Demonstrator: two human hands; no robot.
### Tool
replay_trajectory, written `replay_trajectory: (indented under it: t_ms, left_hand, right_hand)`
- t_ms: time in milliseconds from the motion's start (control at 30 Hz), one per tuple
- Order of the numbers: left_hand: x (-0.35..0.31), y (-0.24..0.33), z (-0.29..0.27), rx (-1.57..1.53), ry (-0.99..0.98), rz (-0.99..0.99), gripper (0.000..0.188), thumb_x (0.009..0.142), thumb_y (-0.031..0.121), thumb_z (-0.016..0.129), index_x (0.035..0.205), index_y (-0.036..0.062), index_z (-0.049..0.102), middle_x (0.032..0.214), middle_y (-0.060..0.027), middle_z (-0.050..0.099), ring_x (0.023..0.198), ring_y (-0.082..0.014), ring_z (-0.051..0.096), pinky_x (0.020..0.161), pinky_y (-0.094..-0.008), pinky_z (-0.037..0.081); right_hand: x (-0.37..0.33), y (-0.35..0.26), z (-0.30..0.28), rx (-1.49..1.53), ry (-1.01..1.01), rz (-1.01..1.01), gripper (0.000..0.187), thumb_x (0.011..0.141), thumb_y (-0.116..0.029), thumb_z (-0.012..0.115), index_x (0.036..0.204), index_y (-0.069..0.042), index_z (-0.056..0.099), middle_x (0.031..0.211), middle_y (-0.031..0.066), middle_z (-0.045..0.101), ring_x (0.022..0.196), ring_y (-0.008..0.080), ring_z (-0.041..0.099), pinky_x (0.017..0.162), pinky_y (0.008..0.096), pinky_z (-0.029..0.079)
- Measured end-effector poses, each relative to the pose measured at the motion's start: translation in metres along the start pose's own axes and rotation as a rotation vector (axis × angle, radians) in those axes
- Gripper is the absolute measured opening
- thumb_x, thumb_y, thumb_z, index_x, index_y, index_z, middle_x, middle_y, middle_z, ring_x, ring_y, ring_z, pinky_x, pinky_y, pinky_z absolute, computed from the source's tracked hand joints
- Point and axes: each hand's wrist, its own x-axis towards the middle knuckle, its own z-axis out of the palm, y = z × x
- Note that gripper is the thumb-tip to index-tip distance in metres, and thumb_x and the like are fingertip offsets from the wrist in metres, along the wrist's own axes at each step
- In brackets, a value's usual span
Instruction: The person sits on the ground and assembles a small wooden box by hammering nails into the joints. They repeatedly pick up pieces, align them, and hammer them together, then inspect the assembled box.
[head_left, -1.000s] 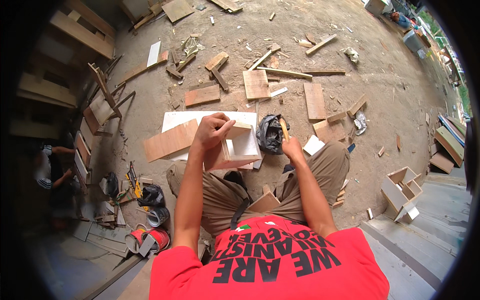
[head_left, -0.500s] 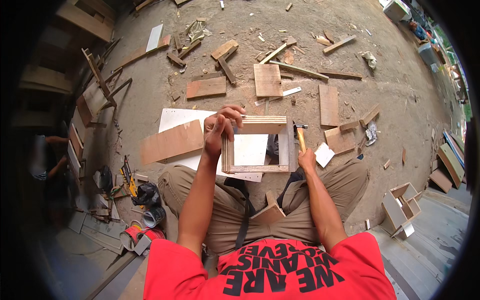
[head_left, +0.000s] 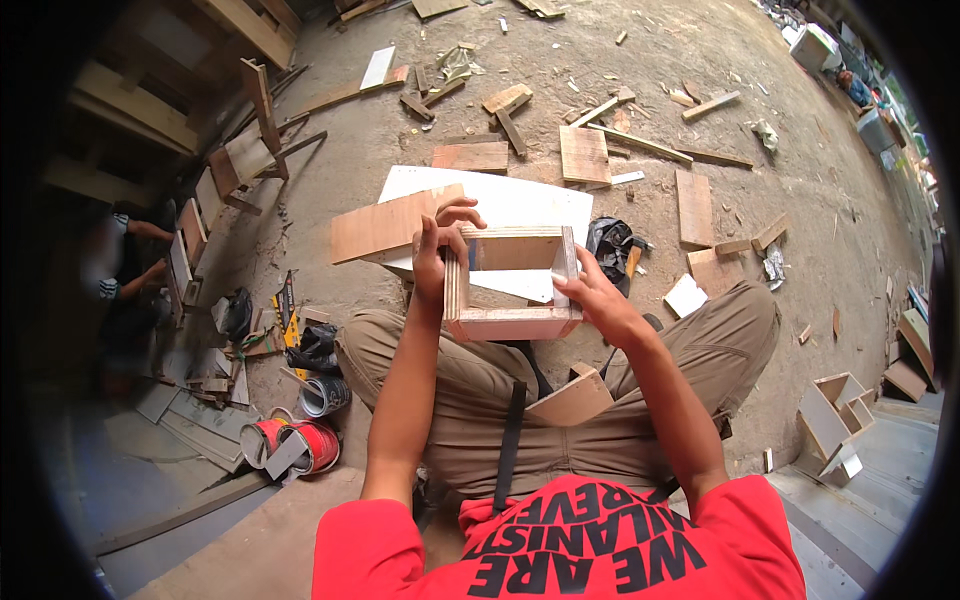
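Shifted since half a second ago: hammer [head_left: 633, 261], out of the right hand [head_left: 598, 292] and down by the black plastic bag [head_left: 605, 240]; leaning on it or just beside it, cannot tell. Also moved: right hand, now over to the wooden box frame [head_left: 513, 328].

Held up in both hands above the front of the crossed legs [head_left: 700, 365], near the white board [head_left: 500, 195] on the ground. Left hand [head_left: 432, 258] around the left wall, some fingers raised and curled at the far corner; looks like a partial grip. Right hand closed on the right wall, thumb over its edge, other fingers mostly hidden.

Risks, as judged: could rack out of square under uneven pressure from the two sides, most likely through slack joints; cannot make out any fastenings. Could slip at the left, owing to those lifted fingers, and drop onto the loose wood piece [head_left: 575, 400] between the legs. Could also splinter the right thumb, from bearing on a raw edge.

Appearance: four boards in an open rectangle, hollow right through. Layered ply edges along the left wall, pinkish-brown inner face on the far one, paler scuffed near wall, greyish edge at right.
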Motion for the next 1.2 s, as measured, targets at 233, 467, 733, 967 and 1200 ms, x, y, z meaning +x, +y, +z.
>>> replay_trajectory:
  t_ms: [233, 467, 733, 967, 1200]
  left_hand:
    - [-0.008, 0.039, -0.016, 0.096, -0.098, -0.203, 0.13, 0.066, 0.097, 0.037, 0.155, 0.0047, 0.017, 0.155, -0.025, 0.026, 0.144, -0.0356, 0.026, 0.118, -0.0486, 0.02]
    - [-0.026, 0.083, -0.016, 0.114, -0.102, -0.13, 0.152, 0.052, 0.093, 0.06, 0.156, 0.0075, -0.012, 0.161, -0.0268, 0.002, 0.15, -0.0328, 0.007, 0.119, -0.044, 0.012]
    - [0.009, 0.123, -0.002, 0.258, -0.158, -0.212, 0.132, 0.055, 0.05, 0.092, 0.154, 0.006, 0.015, 0.148, -0.0164, 0.038, 0.14, -0.0292, 0.034, 0.113, -0.0453, 0.032]
    - [0.083, 0.159, 0.0, -0.197, -0.423, 0.037, 0.104, 0.083, 0.06, 0.069, 0.156, 0.0101, 0.015, 0.154, -0.0172, 0.032, 0.139, -0.0305, 0.039, 0.106, -0.0558, 0.043]
    - [0.12, 0.163, 0.022, -0.21, -0.172, -0.059, 0.092, 0.085, 0.052, 0.069, 0.147, -0.004, 0.029, 0.138, -0.0176, 0.052, 0.132, -0.0266, 0.048, 0.109, -0.0367, 0.037]
  right_hand:
    - [0.01, -0.059, -0.008, 0.064, -0.073, 0.017, 0.093, 0.088, -0.056, 0.054, 0.156, -0.006, 0.014, 0.154, 0.0238, 0.027, 0.113, 0.038, 0.06, 0.065, 0.0371, 0.058]
    - [0.021, -0.088, -0.011, 0.098, -0.165, 0.155, 0.077, 0.091, -0.058, 0.049, 0.142, -0.001, 0.036, 0.132, 0.0245, 0.049, 0.101, 0.0364, 0.065, 0.069, 0.0501, 0.06]
    - [-0.003, -0.124, -0.003, 0.017, 0.138, -0.603, 0.093, 0.087, -0.05, 0.058, 0.154, -0.003, 0.016, 0.151, 0.0309, 0.028, 0.124, 0.0405, 0.052, 0.078, 0.0449, 0.058]
    - [-0.007, -0.204, -0.027, 0.003, 0.116, -0.907, 0.082, 0.093, -0.04, 0.055, 0.153, 0.001, 0.016, 0.148, 0.0313, 0.033, 0.107, 0.0287, 0.065, 0.08, 0.0399, 0.058]
    - [-0.009, -0.224, -0.037, -0.087, 0.121, -1.099, 0.108, 0.086, -0.035, 0.074, 0.153, 0.002, -0.003, 0.147, 0.0381, 0.029, 0.127, 0.0372, 0.051, 0.105, 0.044, 0.042]
